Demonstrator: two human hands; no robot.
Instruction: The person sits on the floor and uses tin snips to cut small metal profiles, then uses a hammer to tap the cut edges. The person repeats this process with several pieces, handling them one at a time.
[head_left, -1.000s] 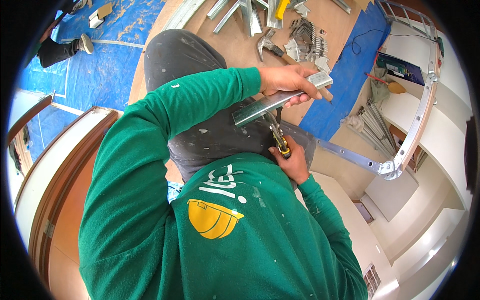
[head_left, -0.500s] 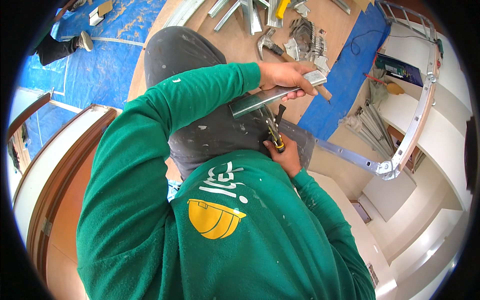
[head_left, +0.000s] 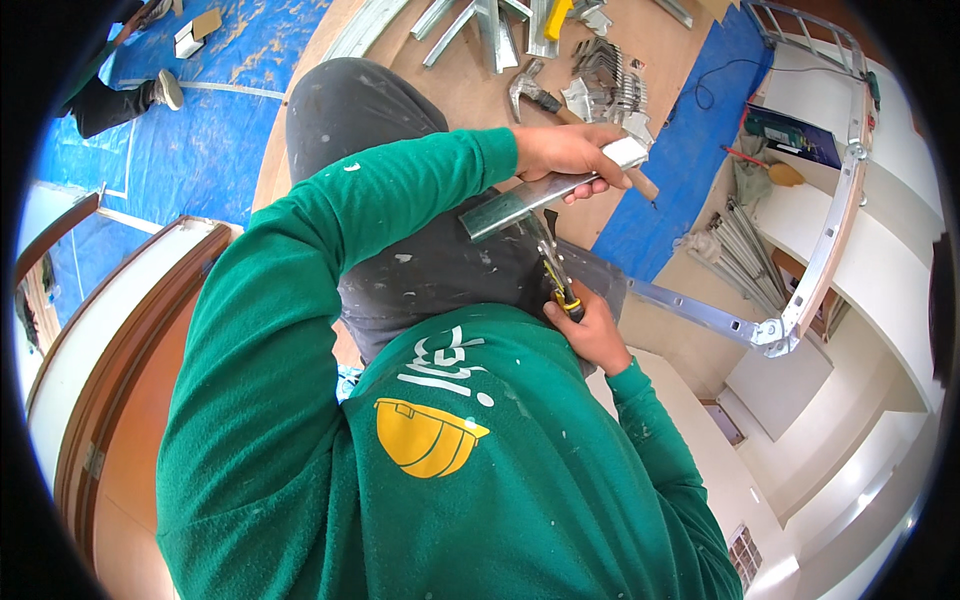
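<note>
Left hand (head_left: 562, 155) is pinching upper-centre silver metal channel (head_left: 528, 203), probably light, stiff, best held flatwise; right hand (head_left: 599, 328) is gripping yellow-black hand tool (head_left: 569, 302).

Metal channel (head_left: 522, 207) in the left hand (head_left: 562, 155), yellow-and-black snips (head_left: 566, 299) in the right hand (head_left: 597, 328)

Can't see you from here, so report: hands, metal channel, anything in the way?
Left hand gripping metal channel. Right hand on yellow-and-black snips. Snips' head close to channel, contact unclear. Hammer on wooden board beyond left hand.
</note>
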